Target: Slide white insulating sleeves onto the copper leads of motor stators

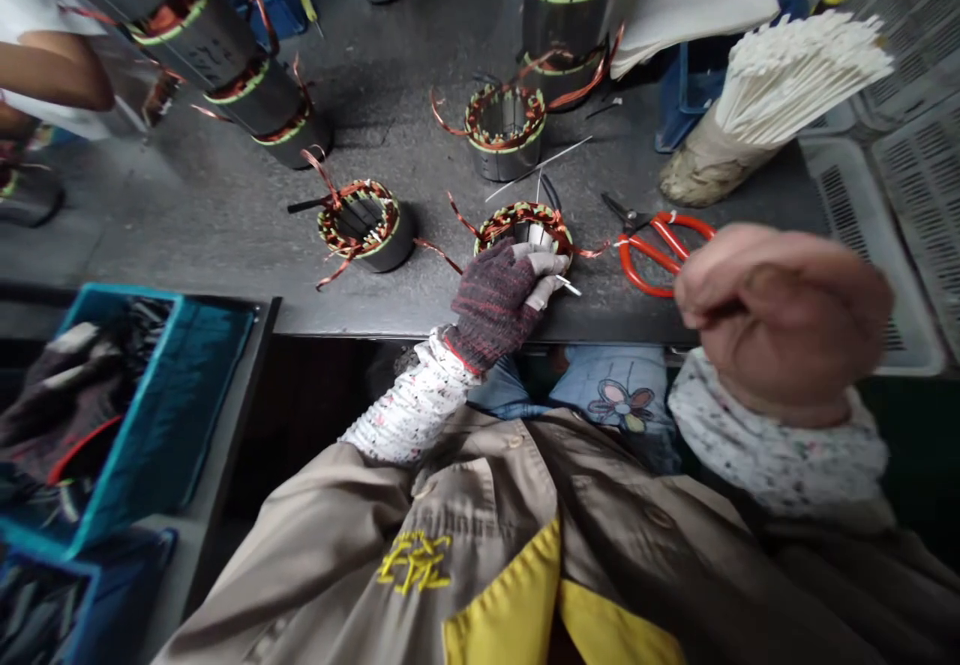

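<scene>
My left hand (pixel 502 295), in a dark maroon knit glove with pale fingertips, lies over the near rim of a motor stator (pixel 525 215) wound with copper wire. Its thumb and fingers are closed on a thin white stick (pixel 568 285), whose end pokes out to the right. White material shows inside the stator's bore, partly covered by the fingers. Bare and blurred, my right hand (pixel 784 310) is raised above the table's right side with its fingers curled in; what they hold, if anything, is hidden. Red-handled scissors (pixel 652 250) lie just left of it.
Two more stators (pixel 367 225) (pixel 506 130) stand nearby, with stacked stators (pixel 247 75) behind. A bundle of white sticks (pixel 795 95) leans in a holder at right. Blue bins (pixel 180 405) sit at lower left. Another person's arm (pixel 56 70) is at upper left.
</scene>
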`<state>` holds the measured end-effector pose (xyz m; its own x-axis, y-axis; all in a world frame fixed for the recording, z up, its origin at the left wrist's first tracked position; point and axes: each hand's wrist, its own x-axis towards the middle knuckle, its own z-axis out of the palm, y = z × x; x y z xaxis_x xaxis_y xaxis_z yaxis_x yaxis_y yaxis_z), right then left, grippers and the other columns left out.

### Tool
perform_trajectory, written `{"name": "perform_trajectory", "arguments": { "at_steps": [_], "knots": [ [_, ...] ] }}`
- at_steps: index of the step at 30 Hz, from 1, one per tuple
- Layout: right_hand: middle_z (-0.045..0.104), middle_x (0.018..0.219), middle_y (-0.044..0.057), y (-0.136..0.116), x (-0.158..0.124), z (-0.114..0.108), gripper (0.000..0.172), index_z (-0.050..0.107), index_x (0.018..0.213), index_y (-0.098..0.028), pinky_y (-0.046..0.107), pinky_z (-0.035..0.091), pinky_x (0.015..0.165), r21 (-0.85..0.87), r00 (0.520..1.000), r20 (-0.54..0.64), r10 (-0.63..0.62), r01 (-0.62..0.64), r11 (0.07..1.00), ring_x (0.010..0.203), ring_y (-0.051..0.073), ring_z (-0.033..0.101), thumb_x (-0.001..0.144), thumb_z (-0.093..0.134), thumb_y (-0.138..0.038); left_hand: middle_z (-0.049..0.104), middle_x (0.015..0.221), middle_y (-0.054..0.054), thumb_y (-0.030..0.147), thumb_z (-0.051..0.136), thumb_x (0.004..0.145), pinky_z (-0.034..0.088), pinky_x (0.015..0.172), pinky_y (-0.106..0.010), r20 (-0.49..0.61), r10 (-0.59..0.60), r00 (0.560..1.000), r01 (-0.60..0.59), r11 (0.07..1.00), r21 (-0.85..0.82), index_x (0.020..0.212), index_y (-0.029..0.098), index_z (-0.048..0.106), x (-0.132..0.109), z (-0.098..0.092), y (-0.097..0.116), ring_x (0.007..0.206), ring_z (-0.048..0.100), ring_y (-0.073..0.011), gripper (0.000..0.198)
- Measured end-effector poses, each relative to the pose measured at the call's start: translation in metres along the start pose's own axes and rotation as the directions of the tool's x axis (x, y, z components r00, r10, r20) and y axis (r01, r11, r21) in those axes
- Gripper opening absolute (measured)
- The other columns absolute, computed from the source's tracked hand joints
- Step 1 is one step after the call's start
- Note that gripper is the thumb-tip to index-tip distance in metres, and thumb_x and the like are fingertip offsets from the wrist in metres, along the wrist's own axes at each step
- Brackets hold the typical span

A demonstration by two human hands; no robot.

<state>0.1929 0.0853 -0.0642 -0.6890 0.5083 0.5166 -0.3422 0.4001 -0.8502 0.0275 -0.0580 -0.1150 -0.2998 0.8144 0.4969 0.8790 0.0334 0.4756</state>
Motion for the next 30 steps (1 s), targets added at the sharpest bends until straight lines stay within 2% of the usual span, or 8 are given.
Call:
{"name": "perform_trajectory", "arguments": {
  "at_steps": [6,9,12,14,18,20,26,30],
  "knots": [
    [0.051,0.055,0.001,0.036,0.006,0.028,0.048,0.052,0.060,-0.021,0.033,0.025,0.053,-0.465,0.977,0.171,0.125,-0.032,0.885,0.052,0.013,0.043,0.095,0.060,-0.051,0.077,0.112,-0.007,0.037,0.051,0.106,0.054,0.099,-0.036,-0.024,0.035,0.999,-0.034,0.999,0.036,0.115,0.020,0.072,-0.002,0.001,-0.004,0.108,0.069,-0.0197,0.028],
    [0.045,0.052,0.000,0.026,-0.002,0.029,0.051,0.046,0.056,-0.021,0.032,0.025,0.050,-0.274,0.984,0.154,0.088,-0.043,0.961,0.049,0.012,0.040,0.098,0.058,-0.047,0.076,0.112,-0.007,0.038,0.053,0.105,0.053,0.100,-0.038,0.009,0.009,1.000,-0.010,0.996,0.086,0.115,0.021,0.073,-0.001,0.003,-0.002,0.109,0.069,-0.0210,0.028],
    [0.045,0.053,-0.001,-0.002,-0.005,0.011,0.045,0.053,0.061,-0.021,0.030,0.025,0.044,0.027,0.998,-0.035,0.058,-0.057,0.998,0.044,0.010,0.038,0.100,0.060,-0.043,0.076,0.110,-0.007,0.036,0.055,0.105,0.053,0.098,-0.038,0.014,-0.015,1.000,0.014,0.997,0.075,0.113,0.020,0.073,-0.001,0.004,-0.001,0.107,0.069,-0.0210,0.026],
    [0.050,0.055,-0.002,-0.007,-0.003,0.005,0.038,0.060,0.067,-0.022,0.028,0.024,0.043,0.007,0.990,-0.126,0.064,-0.063,0.998,0.044,0.010,0.040,0.099,0.063,-0.043,0.077,0.110,-0.007,0.034,0.054,0.105,0.053,0.098,-0.037,-0.005,-0.002,1.000,0.003,0.999,0.039,0.114,0.020,0.073,-0.001,0.005,-0.003,0.106,0.070,-0.0202,0.025],
    [0.055,0.054,0.000,0.027,0.003,0.023,0.043,0.060,0.065,-0.020,0.029,0.025,0.048,-0.388,0.972,0.122,0.202,-0.141,0.911,0.048,0.012,0.045,0.093,0.066,-0.052,0.077,0.113,-0.007,0.034,0.053,0.105,0.053,0.101,-0.037,-0.010,0.021,1.000,-0.020,0.998,0.051,0.117,0.021,0.072,-0.003,0.004,-0.006,0.109,0.069,-0.0205,0.026],
    [0.051,0.052,0.000,0.041,0.002,0.033,0.049,0.053,0.058,-0.020,0.030,0.024,0.050,-0.451,0.965,0.173,0.195,-0.099,0.887,0.050,0.012,0.043,0.094,0.061,-0.053,0.076,0.115,-0.007,0.034,0.052,0.104,0.052,0.102,-0.039,0.007,0.018,1.000,-0.019,0.997,0.079,0.119,0.021,0.071,-0.003,0.003,-0.004,0.111,0.068,-0.0209,0.027],
    [0.058,0.064,0.000,0.026,-0.004,0.017,0.037,0.065,0.071,-0.020,0.027,0.038,0.050,-0.082,0.980,0.151,0.127,-0.116,0.990,0.053,0.011,0.050,0.100,0.060,-0.044,0.074,0.119,-0.009,0.036,0.051,0.107,0.054,0.101,-0.039,-0.022,0.017,1.000,-0.015,0.996,0.091,0.118,0.019,0.068,-0.003,0.006,-0.003,0.115,0.068,-0.0212,0.027],
    [0.067,0.085,0.007,0.032,-0.008,0.016,0.045,0.067,0.075,-0.021,0.030,0.050,0.056,0.229,0.941,0.275,0.198,-0.264,0.937,0.071,0.018,0.063,0.095,0.065,-0.061,0.073,0.117,-0.012,0.047,0.056,0.104,0.057,0.099,-0.045,-0.104,0.073,0.992,-0.058,0.989,0.136,0.112,0.020,0.065,-0.013,0.011,-0.017,0.117,0.067,-0.0253,0.030]
  ]
}}
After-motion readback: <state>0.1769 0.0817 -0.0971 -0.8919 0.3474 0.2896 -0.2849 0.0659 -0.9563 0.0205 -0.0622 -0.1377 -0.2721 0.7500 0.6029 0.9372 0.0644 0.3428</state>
